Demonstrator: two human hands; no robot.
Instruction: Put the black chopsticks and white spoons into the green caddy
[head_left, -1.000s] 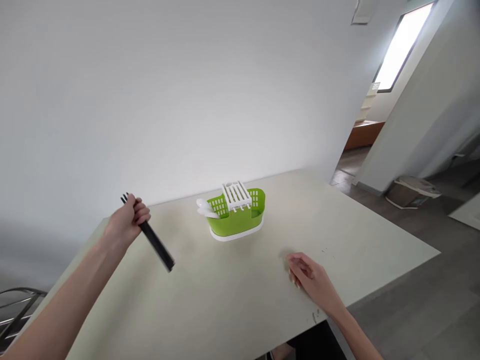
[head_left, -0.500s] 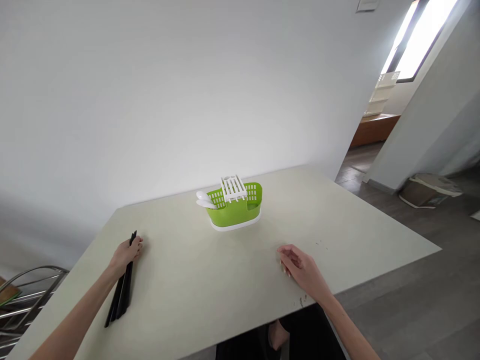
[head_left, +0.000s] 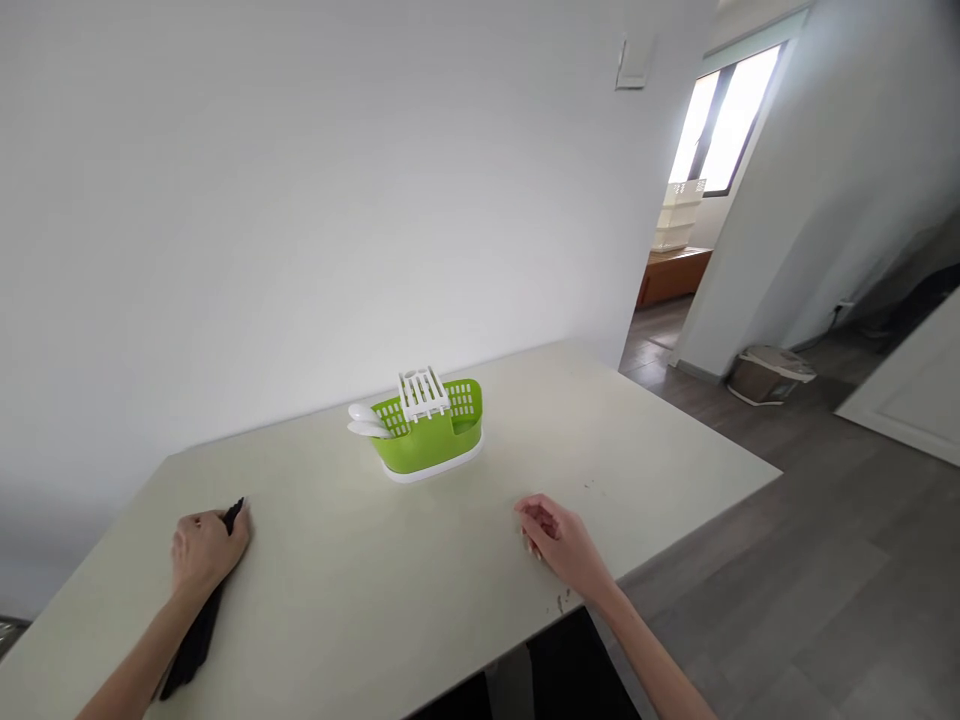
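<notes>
Long black chopsticks [head_left: 196,640] lie in a bundle at the left of the table [head_left: 360,590]. My left hand [head_left: 206,548] is closed around their upper part, so that stretch is hidden; the tips poke out past the fingers. Toward the table's right front edge rests my right hand [head_left: 556,540], its fingers loosely curled and nothing visible in them. Between and beyond both hands stands a green utensil basket [head_left: 431,445] with a white base. A white slatted rack [head_left: 424,393] spans its top. White spoons [head_left: 367,420] lean out over its left end.
Behind the table rises a plain wall [head_left: 300,200]. Dark marks [head_left: 562,600] spot the tabletop by the front edge near my right hand. Off to the right, a bin-like container [head_left: 769,375] sits on the grey floor [head_left: 787,600].
The view has swung right, so the table and basket appear further left. My left hand has rolled over, its knuckles now more on top of the chopsticks. The right hand keeps its curled pose.
</notes>
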